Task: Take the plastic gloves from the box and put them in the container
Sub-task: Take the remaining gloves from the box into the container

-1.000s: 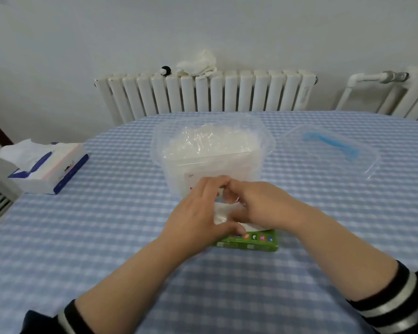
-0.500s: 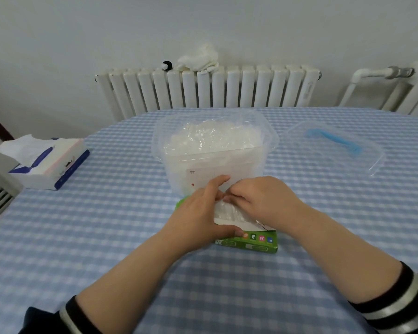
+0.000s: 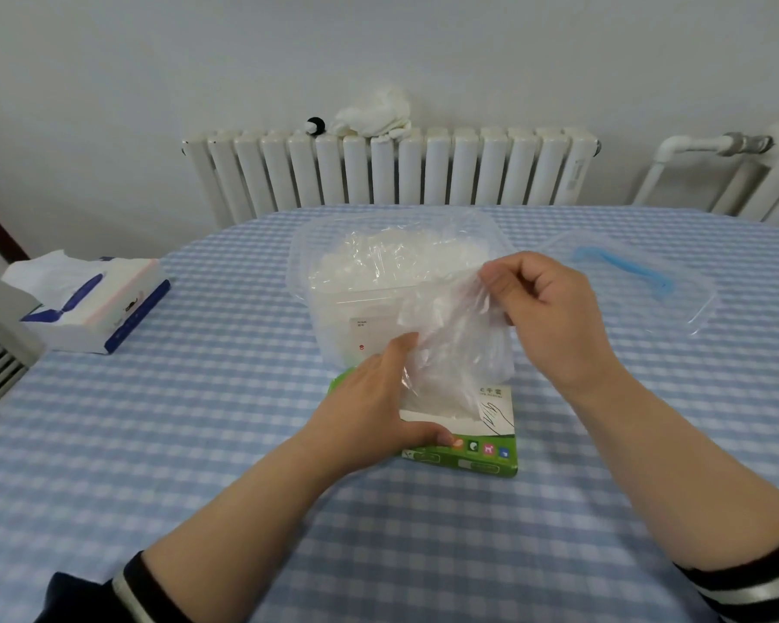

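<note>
Right hand [image 3: 545,317] pinches flimsy, slippery glove [image 3: 455,344] at its top edge; below, left hand [image 3: 378,406] pins box [image 3: 468,447]; likely weightless, clingy.

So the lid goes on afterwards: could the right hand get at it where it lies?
Probably yes: the clear lid lies flat beside the right hand with bare tablecloth between them, but that hand pinches a plastic glove first.

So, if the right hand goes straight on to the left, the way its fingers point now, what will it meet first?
Most likely the open container, or the gloves piled in it. The right hand pinches a plastic glove beside its near right corner, about rim height. Depth is unclear from one view, so it may pass just above the rim.
</note>
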A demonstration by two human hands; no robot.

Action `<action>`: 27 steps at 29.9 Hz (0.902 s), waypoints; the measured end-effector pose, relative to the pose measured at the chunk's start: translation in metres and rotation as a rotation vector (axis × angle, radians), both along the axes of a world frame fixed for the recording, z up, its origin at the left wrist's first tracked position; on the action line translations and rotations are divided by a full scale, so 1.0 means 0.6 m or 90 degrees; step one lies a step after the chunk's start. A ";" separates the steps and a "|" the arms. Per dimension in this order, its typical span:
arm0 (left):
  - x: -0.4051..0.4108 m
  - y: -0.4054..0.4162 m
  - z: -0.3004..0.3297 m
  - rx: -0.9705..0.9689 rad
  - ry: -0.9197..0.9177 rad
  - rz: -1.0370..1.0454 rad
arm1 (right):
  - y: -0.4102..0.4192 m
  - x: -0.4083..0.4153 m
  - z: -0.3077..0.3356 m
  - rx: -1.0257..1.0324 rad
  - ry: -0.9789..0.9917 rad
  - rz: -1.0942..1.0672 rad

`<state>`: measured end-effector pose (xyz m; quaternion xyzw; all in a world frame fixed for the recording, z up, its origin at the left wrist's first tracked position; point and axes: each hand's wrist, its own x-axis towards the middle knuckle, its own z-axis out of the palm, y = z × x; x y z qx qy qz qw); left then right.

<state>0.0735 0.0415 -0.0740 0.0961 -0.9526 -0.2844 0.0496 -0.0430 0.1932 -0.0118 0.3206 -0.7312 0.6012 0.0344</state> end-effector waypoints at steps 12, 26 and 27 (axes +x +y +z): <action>0.006 0.007 0.047 0.171 0.511 0.072 | 0.014 0.008 0.036 -0.122 -0.076 -0.084; -0.057 0.066 0.185 0.798 0.267 -0.159 | 0.012 0.039 0.023 -0.039 0.437 -0.099; -0.064 0.061 0.196 0.817 0.270 -0.204 | 0.010 0.039 0.020 -0.041 0.506 -0.119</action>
